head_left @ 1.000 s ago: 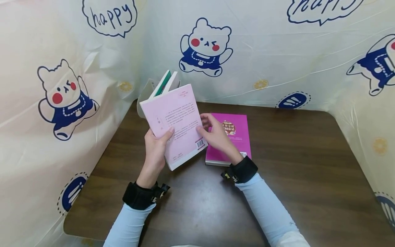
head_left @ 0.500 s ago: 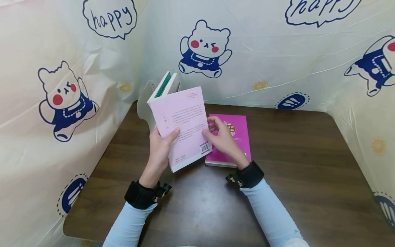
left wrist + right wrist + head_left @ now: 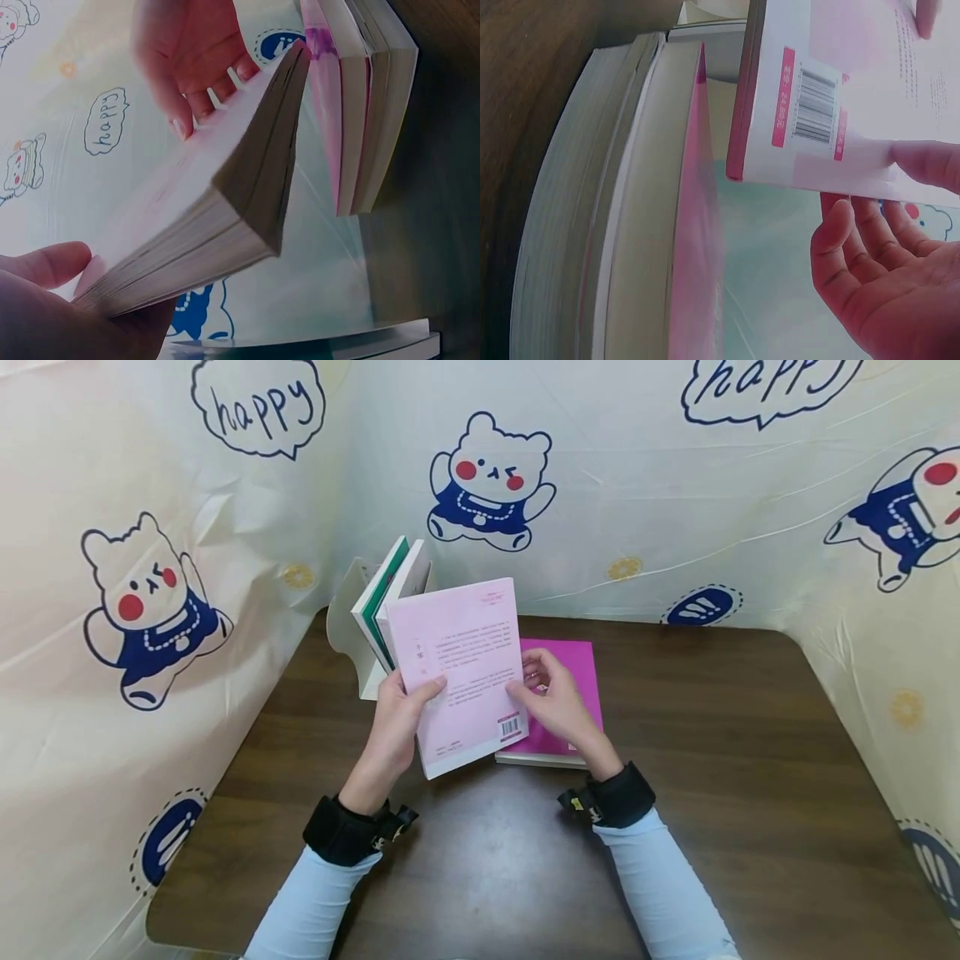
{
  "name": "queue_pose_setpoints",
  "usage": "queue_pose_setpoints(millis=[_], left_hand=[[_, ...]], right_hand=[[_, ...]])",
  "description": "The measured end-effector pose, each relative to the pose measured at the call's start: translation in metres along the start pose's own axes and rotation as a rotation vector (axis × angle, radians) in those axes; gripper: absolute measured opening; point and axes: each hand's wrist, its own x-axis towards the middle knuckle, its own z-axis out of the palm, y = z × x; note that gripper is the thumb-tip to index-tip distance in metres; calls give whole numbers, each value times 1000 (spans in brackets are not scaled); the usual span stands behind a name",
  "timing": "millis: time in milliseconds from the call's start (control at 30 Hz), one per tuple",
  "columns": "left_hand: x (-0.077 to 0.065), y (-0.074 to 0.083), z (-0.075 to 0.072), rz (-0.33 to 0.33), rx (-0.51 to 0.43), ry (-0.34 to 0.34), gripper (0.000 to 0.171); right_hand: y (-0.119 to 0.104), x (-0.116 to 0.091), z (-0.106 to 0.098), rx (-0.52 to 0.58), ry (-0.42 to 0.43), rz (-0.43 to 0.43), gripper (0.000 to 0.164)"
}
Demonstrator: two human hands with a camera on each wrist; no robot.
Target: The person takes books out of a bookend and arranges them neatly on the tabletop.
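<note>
A pale pink book (image 3: 461, 677), its text and barcode side up, is held tilted above the table. My left hand (image 3: 393, 718) grips its lower left edge, thumb on the cover and fingers behind. At the opposite edge my right hand (image 3: 558, 697) holds it, thumb (image 3: 930, 161) pressed on the cover and the other fingers partly hidden behind. Under and beside the right hand lies a magenta book (image 3: 581, 681), partly covered by the pink one. The right wrist view shows it on top of a stack of thick books (image 3: 577, 195).
Behind the pink book, a white book holder (image 3: 347, 627) stands at the table's back left with a green-edged book (image 3: 382, 597) and a white book (image 3: 408, 581) leaning in it. A printed cloth (image 3: 615, 485) hangs round the brown table (image 3: 712, 777).
Both hands have moved right with the pink book, away from the book holder. More of the green-edged book shows now, and the pink book covers more of the magenta one.
</note>
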Motion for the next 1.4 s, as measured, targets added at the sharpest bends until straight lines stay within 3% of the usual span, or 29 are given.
queue_pose_setpoints(millis=[433,667,933,1100,1400], left_hand=[[6,-6,9,-91,-97,-59,43],[6,-9,14,-121,-194,-99,43],[11,-15,18,-104,-317,-78,52],[16,-19,22,-142,-373,-47,50],[22,-26,30,-196,-359,-27,47]], right_hand=[[8,-10,-18,-36,8,44,39],[9,-14,-27,-70,24,54,41],[11,-14,-35,-124,28,86,42],[11,-13,-40,-133,27,106,39],[11,-16,-46,-188,35,156,44]])
